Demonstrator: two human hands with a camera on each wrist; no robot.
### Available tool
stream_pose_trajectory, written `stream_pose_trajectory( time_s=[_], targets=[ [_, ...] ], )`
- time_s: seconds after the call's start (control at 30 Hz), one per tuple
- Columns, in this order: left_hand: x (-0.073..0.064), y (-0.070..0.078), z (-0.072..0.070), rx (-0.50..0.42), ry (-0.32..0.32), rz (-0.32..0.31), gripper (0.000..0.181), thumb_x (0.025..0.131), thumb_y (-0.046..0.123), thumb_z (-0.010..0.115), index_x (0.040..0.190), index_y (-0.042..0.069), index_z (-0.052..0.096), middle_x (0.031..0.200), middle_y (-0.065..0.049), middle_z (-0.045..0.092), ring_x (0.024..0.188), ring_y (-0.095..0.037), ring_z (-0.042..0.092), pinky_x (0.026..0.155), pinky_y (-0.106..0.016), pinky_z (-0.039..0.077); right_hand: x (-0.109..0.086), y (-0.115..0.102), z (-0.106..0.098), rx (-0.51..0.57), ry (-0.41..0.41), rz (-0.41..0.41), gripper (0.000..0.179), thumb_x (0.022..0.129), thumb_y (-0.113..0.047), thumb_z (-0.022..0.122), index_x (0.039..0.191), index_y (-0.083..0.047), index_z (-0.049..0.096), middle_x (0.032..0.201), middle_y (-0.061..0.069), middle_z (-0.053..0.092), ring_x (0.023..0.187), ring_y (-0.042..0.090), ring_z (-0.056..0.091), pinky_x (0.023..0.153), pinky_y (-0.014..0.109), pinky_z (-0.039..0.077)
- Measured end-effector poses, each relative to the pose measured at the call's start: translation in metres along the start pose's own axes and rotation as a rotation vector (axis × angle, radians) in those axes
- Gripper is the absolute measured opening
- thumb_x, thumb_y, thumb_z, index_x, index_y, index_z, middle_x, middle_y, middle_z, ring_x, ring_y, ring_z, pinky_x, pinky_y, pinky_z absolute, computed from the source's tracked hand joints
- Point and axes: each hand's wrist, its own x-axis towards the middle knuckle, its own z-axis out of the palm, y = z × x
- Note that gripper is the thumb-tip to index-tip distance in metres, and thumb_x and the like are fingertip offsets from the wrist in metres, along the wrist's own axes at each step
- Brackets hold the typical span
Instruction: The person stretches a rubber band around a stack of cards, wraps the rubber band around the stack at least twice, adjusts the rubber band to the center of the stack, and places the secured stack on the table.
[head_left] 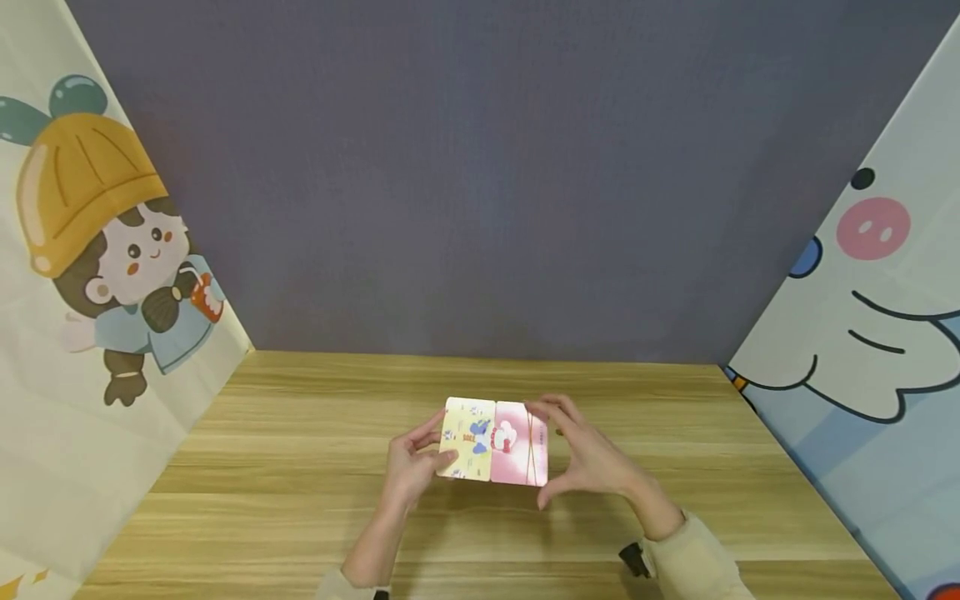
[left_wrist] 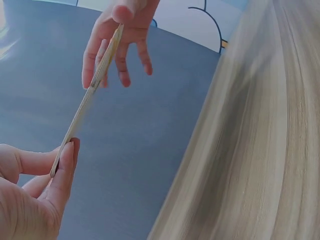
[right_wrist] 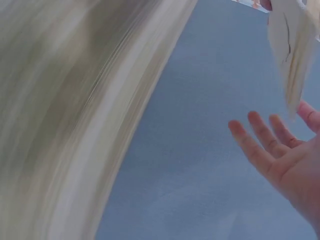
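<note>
"When you look around from where we stand, what's the biggest thing?"

"The grey wall [head_left: 480,167], far past the left hand [head_left: 411,467] and the right hand [head_left: 592,458]."

"And after that?"

"The wooden table [head_left: 300,500], down under both hands. Then the picture sheets. The left sheet [head_left: 45,450], well off past the left hand, has a cartoon kid [head_left: 150,250] in a yellow hat. The right sheet [head_left: 825,458], out past the right hand, has a pink pig nose [head_left: 873,228]."

"Where's the thing they've got?"

"Between the two hands, up off the table. It looks like a little open book [head_left: 487,462], yellow by the left hand and pink by the right hand."

"Who's holding it?"

"The left hand pinches the yellow end, thumb in front, fingers behind. The right hand is spread wide around the pink end, fingers up top, thumb low. I can't tell how firmly it touches."

"Anything tiny?"

"A black bit [head_left: 636,560] by the right wrist, and thin strings [head_left: 531,450] over the pink half, near the right hand's fingers."
</note>
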Motion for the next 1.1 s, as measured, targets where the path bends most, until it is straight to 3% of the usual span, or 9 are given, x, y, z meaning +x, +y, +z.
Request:
stream_pose_trajectory(
  time_s=[0.1, 0.23, 0.3, 0.47, 0.53, 0.7, 0.9, 0.97, 1.1],
  targets=[
    [0.002, -0.008, -0.001, -0.019, 0.014, 0.036, 0.066, 0.066, -0.008, 0.067, 0.126, 0.014, 0.050, 0.090, -0.015, 0.060, 0.065, -0.024, 0.062, 0.055, -0.031, 0.055, -0.001, 0.000, 0.001, 0.082, 0.031, 0.015, 0.116, 0.047, -0.034, 0.084, 0.141, -0.013, 0.019, 0.135, 0.009, 0.025, 0.114, 0.027, 0.039, 0.083, 0.043, 0.047],
    [0.011, -0.030, -0.004, -0.027, 0.068, -0.037, 0.069, 0.063, -0.006, 0.070, 0.124, 0.023, 0.053, 0.094, -0.017, 0.059, 0.070, -0.029, 0.063, 0.059, -0.038, 0.054, 0.000, -0.016, -0.003, 0.191, 0.128, 0.055, 0.101, 0.060, -0.016, 0.079, 0.139, -0.003, 0.017, 0.129, 0.022, 0.032, 0.107, 0.036, 0.044, 0.078, 0.048, 0.048],
    [0.014, -0.039, -0.006, -0.056, 0.065, -0.023, 0.068, 0.065, -0.008, 0.069, 0.123, 0.024, 0.053, 0.094, -0.016, 0.059, 0.071, -0.029, 0.063, 0.058, -0.038, 0.054, 0.000, -0.019, -0.001, 0.243, 0.199, 0.097, 0.092, 0.065, -0.008, 0.076, 0.138, -0.001, 0.021, 0.126, 0.024, 0.037, 0.102, 0.038, 0.047, 0.076, 0.048, 0.049],
    [-0.008, 0.025, 0.016, -0.051, 0.114, -0.048, 0.064, 0.066, -0.017, 0.062, 0.124, 0.006, 0.050, 0.089, -0.017, 0.060, 0.065, -0.023, 0.062, 0.054, -0.033, 0.054, -0.002, -0.012, 0.012, 0.408, 0.371, 0.266, 0.066, 0.074, -0.005, 0.069, 0.130, -0.002, 0.036, 0.119, 0.020, 0.047, 0.098, 0.033, 0.052, 0.074, 0.035, 0.052],
    [-0.017, 0.055, 0.026, -0.039, 0.156, -0.115, 0.064, 0.066, -0.018, 0.061, 0.124, 0.002, 0.048, 0.090, -0.020, 0.059, 0.064, -0.022, 0.062, 0.055, -0.034, 0.054, -0.003, -0.015, 0.015, 0.483, 0.433, 0.330, 0.055, 0.077, -0.004, 0.066, 0.125, 0.001, 0.041, 0.114, 0.021, 0.051, 0.094, 0.030, 0.054, 0.072, 0.033, 0.053],
    [-0.018, 0.062, 0.030, -0.052, 0.162, -0.107, 0.064, 0.066, -0.019, 0.061, 0.125, -0.001, 0.046, 0.088, -0.018, 0.059, 0.061, -0.017, 0.061, 0.052, -0.031, 0.054, -0.007, -0.009, 0.029, 0.604, 0.548, 0.430, 0.041, 0.082, -0.007, 0.061, 0.116, 0.009, 0.045, 0.104, 0.025, 0.053, 0.087, 0.023, 0.057, 0.068, 0.040, 0.053],
    [-0.013, 0.047, 0.027, -0.044, 0.168, 0.001, 0.063, 0.065, -0.015, 0.064, 0.123, 0.005, 0.051, 0.083, -0.014, 0.061, 0.057, -0.016, 0.059, 0.051, -0.029, 0.054, -0.022, 0.055, 0.066, 0.726, 0.583, 0.486, 0.040, 0.084, -0.026, 0.060, 0.117, -0.005, 0.049, 0.105, 0.010, 0.057, 0.089, 0.020, 0.058, 0.068, 0.035, 0.053],
    [-0.005, 0.028, 0.022, -0.053, 0.156, 0.047, 0.063, 0.065, -0.014, 0.065, 0.123, 0.007, 0.052, 0.085, -0.015, 0.061, 0.059, -0.018, 0.060, 0.051, -0.031, 0.054, -0.022, 0.046, 0.066, 0.773, 0.597, 0.542, 0.042, 0.084, -0.029, 0.060, 0.115, -0.004, 0.049, 0.103, 0.009, 0.058, 0.089, 0.020, 0.057, 0.068, 0.034, 0.053],
    [0.017, -0.026, 0.007, -0.072, 0.145, 0.097, 0.066, 0.065, -0.009, 0.069, 0.124, 0.015, 0.052, 0.089, -0.017, 0.062, 0.065, -0.027, 0.063, 0.051, -0.038, 0.054, -0.016, -0.002, 0.052, 0.864, 0.622, 0.625, 0.042, 0.085, -0.025, 0.058, 0.112, 0.006, 0.048, 0.094, 0.008, 0.059, 0.083, 0.018, 0.056, 0.065, 0.030, 0.051]
  ],
)
